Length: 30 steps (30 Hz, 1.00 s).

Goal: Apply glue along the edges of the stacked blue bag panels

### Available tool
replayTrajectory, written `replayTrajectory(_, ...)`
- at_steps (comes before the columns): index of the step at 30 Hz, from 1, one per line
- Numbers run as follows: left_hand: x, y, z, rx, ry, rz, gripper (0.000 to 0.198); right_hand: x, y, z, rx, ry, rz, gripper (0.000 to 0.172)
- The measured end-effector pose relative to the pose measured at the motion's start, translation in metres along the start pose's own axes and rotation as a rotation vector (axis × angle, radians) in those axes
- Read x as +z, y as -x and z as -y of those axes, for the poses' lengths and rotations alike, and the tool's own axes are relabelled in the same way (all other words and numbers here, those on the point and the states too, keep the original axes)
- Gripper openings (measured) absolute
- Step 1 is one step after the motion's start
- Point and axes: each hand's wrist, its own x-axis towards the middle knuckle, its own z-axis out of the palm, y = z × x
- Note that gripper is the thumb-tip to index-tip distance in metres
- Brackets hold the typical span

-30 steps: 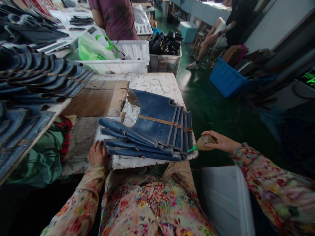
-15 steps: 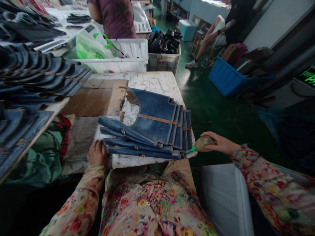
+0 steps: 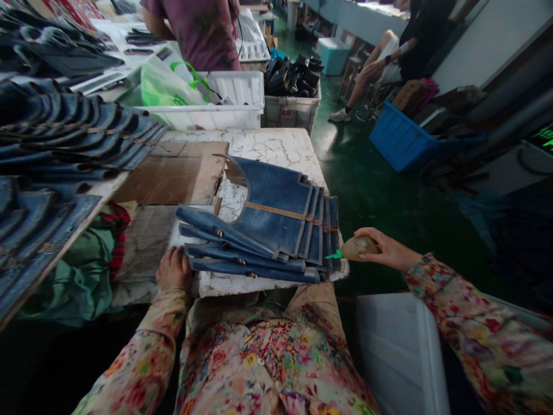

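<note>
A fanned stack of blue denim pieces [image 3: 276, 225] with a tan strip across them lies on the white cracked table [image 3: 268, 144]. My left hand [image 3: 173, 268] rests with curled fingers on the left ends of the lower pieces, pressing them down. My right hand [image 3: 386, 249] is closed round a small brownish squeeze bottle [image 3: 360, 248]. Its green nozzle [image 3: 333, 255] touches the right edge of the stack.
Boards with more denim pieces [image 3: 64, 132] fill the left. Cardboard [image 3: 173, 173] lies behind the stack. White crates [image 3: 224, 104] stand at the table's far end, a person in a maroon shirt [image 3: 203, 29] behind them. A seated person [image 3: 389, 57], a blue bin [image 3: 397, 138], a white bin [image 3: 397, 351] are on the right.
The bottle's nozzle has shifted slightly up along the right edge of the denim stack. My left hand has stayed on the pieces' left ends.
</note>
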Motion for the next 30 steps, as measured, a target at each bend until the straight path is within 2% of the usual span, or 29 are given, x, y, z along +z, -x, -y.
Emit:
replayTrajectory(3, 0.0, 0.001, -0.001, -0.002, 0.004, -0.002, 0.045, -0.001, 0.007, 0.007, 0.005, -0.024, 0.105, 0.057)
replayTrajectory(5, 0.0, 0.001, 0.0, -0.001, 0.005, -0.004, 0.045, -0.001, 0.006, 0.008, 0.012, -0.019, 0.109, 0.057)
replayTrajectory(7, 0.001, 0.001, 0.0, -0.001, 0.004, 0.0, 0.045, -0.002, -0.002, 0.006, 0.02, 0.005, 0.049, 0.056)
replayTrajectory(11, 0.003, 0.0, 0.003, 0.005, 0.009, -0.01, 0.045, -0.003, -0.019, -0.005, -0.004, 0.057, -0.19, 0.054)
replayTrajectory(13, 0.003, -0.001, 0.004, 0.008, 0.009, -0.014, 0.044, -0.005, -0.022, -0.008, -0.022, 0.072, -0.247, 0.053)
replayTrajectory(19, 0.004, 0.0, 0.004, 0.006, 0.005, -0.008, 0.045, -0.007, -0.017, -0.003, -0.074, 0.128, -0.128, 0.05)
replayTrajectory(25, 0.005, 0.001, 0.006, 0.0, 0.019, -0.015, 0.044, -0.007, -0.025, -0.002, -0.138, 0.191, -0.312, 0.047)
replayTrajectory(30, 0.004, 0.0, 0.005, 0.005, 0.018, -0.027, 0.044, -0.011, -0.027, 0.0, -0.143, 0.208, -0.307, 0.044)
